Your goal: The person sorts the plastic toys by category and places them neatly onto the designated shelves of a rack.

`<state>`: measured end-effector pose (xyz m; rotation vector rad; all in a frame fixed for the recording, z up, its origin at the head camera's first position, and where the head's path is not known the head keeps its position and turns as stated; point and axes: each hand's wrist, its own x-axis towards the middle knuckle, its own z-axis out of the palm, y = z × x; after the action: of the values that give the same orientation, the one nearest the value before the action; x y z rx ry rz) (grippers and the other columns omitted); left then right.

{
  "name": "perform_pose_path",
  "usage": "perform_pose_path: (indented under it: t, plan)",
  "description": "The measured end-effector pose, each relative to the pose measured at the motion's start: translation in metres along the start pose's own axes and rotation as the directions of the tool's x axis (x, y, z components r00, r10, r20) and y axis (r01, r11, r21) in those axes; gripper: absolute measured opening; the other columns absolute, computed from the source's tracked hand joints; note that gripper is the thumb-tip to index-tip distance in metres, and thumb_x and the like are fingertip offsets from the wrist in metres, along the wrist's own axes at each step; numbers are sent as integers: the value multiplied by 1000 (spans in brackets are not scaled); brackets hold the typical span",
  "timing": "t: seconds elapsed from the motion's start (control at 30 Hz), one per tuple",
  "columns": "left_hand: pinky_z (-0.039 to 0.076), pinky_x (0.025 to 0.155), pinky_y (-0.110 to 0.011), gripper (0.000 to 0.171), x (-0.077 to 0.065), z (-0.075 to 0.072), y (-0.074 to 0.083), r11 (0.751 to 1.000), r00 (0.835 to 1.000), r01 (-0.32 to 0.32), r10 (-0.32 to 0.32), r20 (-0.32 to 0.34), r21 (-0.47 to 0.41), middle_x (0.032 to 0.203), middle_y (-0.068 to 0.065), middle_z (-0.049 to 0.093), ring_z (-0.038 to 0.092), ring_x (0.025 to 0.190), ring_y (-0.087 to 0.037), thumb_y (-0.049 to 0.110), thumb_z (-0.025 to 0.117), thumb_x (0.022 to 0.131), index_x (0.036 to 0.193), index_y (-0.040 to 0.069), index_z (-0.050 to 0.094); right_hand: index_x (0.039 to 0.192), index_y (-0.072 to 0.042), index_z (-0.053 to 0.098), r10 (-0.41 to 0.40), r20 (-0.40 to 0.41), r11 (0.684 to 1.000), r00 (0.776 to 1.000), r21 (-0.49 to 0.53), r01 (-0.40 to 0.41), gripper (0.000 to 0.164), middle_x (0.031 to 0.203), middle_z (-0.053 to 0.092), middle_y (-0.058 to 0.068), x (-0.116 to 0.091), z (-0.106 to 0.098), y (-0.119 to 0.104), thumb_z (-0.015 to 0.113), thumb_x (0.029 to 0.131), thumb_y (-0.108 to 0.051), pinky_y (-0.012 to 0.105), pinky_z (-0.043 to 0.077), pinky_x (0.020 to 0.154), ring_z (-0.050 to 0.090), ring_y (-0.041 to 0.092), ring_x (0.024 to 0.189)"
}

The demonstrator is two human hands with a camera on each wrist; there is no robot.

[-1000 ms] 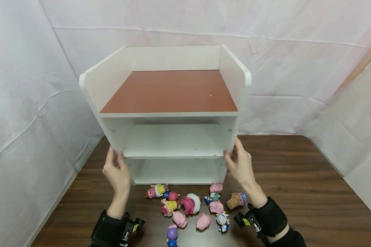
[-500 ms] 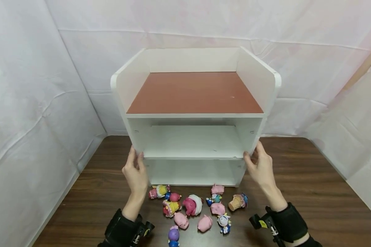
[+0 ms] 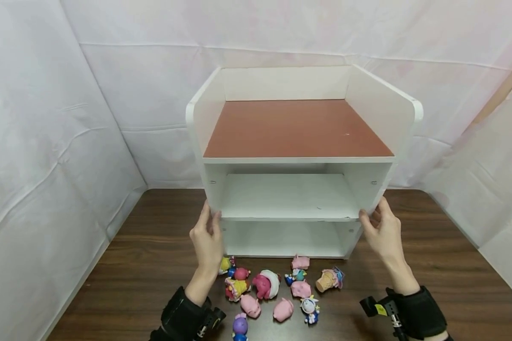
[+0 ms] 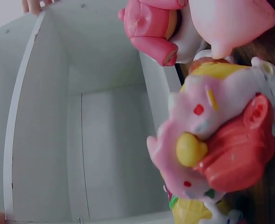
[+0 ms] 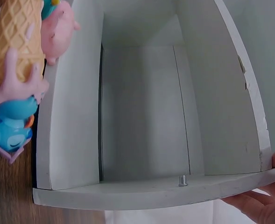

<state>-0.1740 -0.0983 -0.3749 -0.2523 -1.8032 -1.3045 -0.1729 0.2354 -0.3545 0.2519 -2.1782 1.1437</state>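
Observation:
A small white shelf unit [image 3: 298, 207] with a brown top board [image 3: 298, 128] and two compartments stands on the table. My left hand [image 3: 207, 241] grips its left side panel, thumb at the front edge, fingers along the outside. On the opposite panel my right hand [image 3: 385, 237] holds on in the same way, thumb at the middle shelf's height. Fingertips [image 5: 251, 204] wrap the panel's outer face in the right wrist view. In front of the unit lie several toy figures, among them a pink pig [image 3: 283, 309] and an ice-cream-cone figure [image 3: 329, 280].
A purple-headed figure [image 3: 240, 326] lies nearest the front. The dark-pink and white figure [image 3: 266, 284] is amid the group, close to the unit's bottom edge. White cloth [image 3: 162, 85] hangs behind and on both sides of the wooden table [image 3: 443, 255].
The shelf unit has slid to the right across the table, with both hands moving along on its sides. The toy figures have stayed nearly where they were.

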Motion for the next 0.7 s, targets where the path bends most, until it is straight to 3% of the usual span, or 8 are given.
perform_pose_path:
  t: [0.13, 0.43, 0.53, 0.63, 0.7]
  plan:
    - [43, 81, -28, 39, -1, 2, -3, 1000, 1000, -9, 9, 19, 10, 119, -24, 50, 49, 107, -33, -6, 52, 85, 123, -9, 45, 115, 9, 45, 3, -18, 1000, 1000, 4, -3, 37, 104, 54, 33, -1, -1, 2, 52, 79, 11, 6, 38, 66, 54, 49, 88]
    - [45, 78, -33, 40, -1, -1, -5, 998, 999, -26, 24, 41, 50, 118, -23, 51, 51, 104, -34, -5, 53, 85, 125, -6, 45, 119, 4, 50, -12, -74, 999, 997, -48, 9, 41, 102, 59, 23, -9, -8, -7, 58, 78, 8, 5, 40, 69, 58, 37, 87]
    - [47, 75, -34, 40, -1, -2, -6, 999, 999, -19, 17, 35, 40, 116, -24, 51, 52, 101, -35, -6, 54, 84, 123, -8, 46, 114, 4, 53, -41, -100, 996, 994, -88, 32, 37, 99, 61, 21, -12, -13, -12, 60, 78, 7, 4, 41, 67, 61, 14, 86]
    - [47, 73, -34, 39, 0, -2, -7, 1000, 1000, -14, 13, 24, 18, 113, -26, 52, 53, 99, -37, -9, 54, 82, 120, -11, 47, 111, 5, 56, -68, -128, 991, 989, -126, 52, 34, 96, 62, 19, -15, -16, -17, 61, 78, 6, 3, 40, 66, 53, -9, 84]
    - [47, 72, -33, 38, 1, -2, -7, 1000, 1000, -6, 6, 17, 7, 112, -28, 52, 53, 97, -38, -12, 55, 81, 118, -13, 48, 109, 4, 57, -87, -147, 987, 985, -148, 65, 32, 94, 63, 18, -17, -19, -21, 61, 77, 6, 3, 40, 65, 50, -15, 81]
